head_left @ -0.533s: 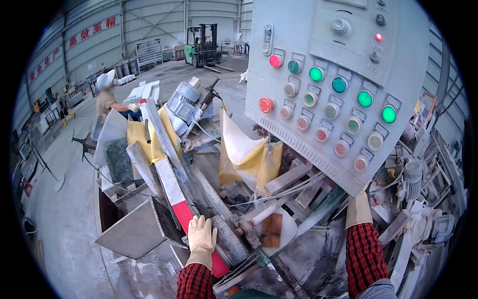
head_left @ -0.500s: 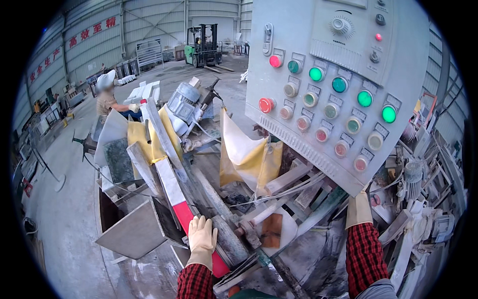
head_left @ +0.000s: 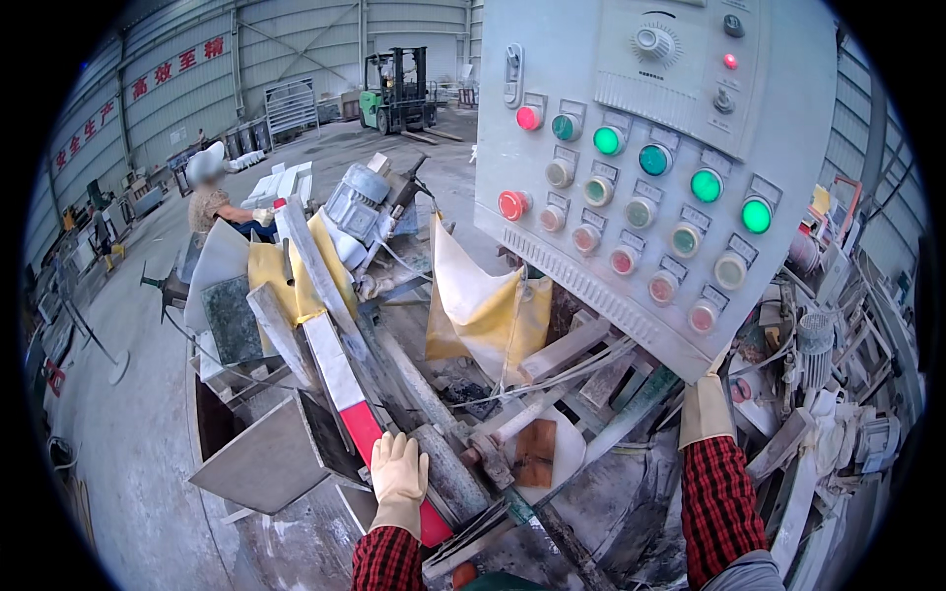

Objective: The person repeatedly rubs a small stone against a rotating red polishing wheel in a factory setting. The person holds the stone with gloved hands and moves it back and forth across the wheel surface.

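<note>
My left hand (head_left: 396, 480), in a cream rubber glove, lies flat with fingers together but stretched out on a long narrow slab strip (head_left: 361, 427), red at its near part and white farther up. The strip rests along a machine's sloping bed. My right hand (head_left: 706, 407), gloved alike, is raised at the bottom corner of a grey control box (head_left: 552, 241). Its fingers are hidden at the box's edge, so their grip cannot be made out. Red and green push buttons, several of them lit, and a dial (head_left: 654, 41) cover the box's face.
Yellow-and-white sheeting (head_left: 493, 325) hangs mid-machine, near a motor (head_left: 358, 202). A square board (head_left: 264, 451) juts out on the left. Beyond it a person in a hat (head_left: 219, 209) sits by the far end. A green forklift (head_left: 390, 94) stands farther back. Machinery and debris (head_left: 828, 394) crowd the right.
The control box appears slightly farther left and turned a little, my right hand staying at its corner. My left hand keeps its place on the strip.
</note>
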`<action>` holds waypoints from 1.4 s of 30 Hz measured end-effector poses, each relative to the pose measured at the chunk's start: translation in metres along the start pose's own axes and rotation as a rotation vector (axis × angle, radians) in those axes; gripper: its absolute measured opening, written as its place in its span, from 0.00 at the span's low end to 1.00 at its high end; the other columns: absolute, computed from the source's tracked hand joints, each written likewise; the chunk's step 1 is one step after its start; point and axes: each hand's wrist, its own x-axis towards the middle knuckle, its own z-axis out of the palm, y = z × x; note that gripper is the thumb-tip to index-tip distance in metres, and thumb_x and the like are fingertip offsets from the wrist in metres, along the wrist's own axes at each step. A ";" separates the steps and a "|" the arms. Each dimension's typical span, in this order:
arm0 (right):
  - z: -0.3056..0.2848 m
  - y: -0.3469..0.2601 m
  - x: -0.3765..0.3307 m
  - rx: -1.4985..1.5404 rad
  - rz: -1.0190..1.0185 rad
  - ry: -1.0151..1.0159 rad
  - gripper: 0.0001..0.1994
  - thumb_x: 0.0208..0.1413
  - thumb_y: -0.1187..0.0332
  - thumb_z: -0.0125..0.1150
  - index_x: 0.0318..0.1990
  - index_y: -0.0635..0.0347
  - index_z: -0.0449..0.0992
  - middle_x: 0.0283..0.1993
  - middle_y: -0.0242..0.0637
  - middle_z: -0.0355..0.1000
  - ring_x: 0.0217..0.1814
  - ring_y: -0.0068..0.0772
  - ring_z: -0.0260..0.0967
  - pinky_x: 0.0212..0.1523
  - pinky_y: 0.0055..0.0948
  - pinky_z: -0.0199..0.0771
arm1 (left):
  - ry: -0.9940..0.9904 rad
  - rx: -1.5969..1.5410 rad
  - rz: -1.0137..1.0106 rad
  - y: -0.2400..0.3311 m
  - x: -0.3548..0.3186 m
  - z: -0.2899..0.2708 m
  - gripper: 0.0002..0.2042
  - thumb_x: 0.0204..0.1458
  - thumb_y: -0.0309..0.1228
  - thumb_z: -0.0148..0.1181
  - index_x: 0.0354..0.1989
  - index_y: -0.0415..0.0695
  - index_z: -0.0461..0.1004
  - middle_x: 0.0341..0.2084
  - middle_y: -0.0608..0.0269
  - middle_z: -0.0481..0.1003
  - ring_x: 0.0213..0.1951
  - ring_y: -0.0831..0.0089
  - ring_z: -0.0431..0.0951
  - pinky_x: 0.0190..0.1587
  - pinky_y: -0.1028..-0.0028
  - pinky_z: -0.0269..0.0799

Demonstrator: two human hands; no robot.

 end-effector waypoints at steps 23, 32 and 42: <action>-0.006 -0.001 -0.001 -0.165 -0.045 0.029 0.15 0.69 0.64 0.46 0.54 0.63 0.72 0.47 0.32 0.73 0.47 0.25 0.71 0.49 0.28 0.72 | 0.044 0.003 0.018 0.016 -0.011 -0.001 0.16 0.51 0.36 0.60 0.44 0.40 0.75 0.44 0.54 0.75 0.56 0.47 0.68 0.61 0.54 0.61; -0.007 0.000 -0.003 -0.147 -0.027 0.030 0.15 0.69 0.64 0.46 0.54 0.62 0.72 0.47 0.32 0.73 0.48 0.26 0.71 0.49 0.28 0.72 | 0.045 -0.008 0.008 0.022 -0.015 -0.003 0.17 0.50 0.36 0.60 0.45 0.39 0.75 0.46 0.54 0.76 0.56 0.47 0.69 0.62 0.54 0.61; -0.010 0.000 -0.005 -0.141 -0.016 0.032 0.15 0.69 0.63 0.46 0.54 0.62 0.73 0.47 0.32 0.73 0.48 0.26 0.71 0.50 0.29 0.72 | 0.050 -0.039 0.008 0.028 -0.020 -0.008 0.18 0.49 0.36 0.61 0.46 0.38 0.74 0.45 0.50 0.75 0.56 0.46 0.69 0.62 0.53 0.61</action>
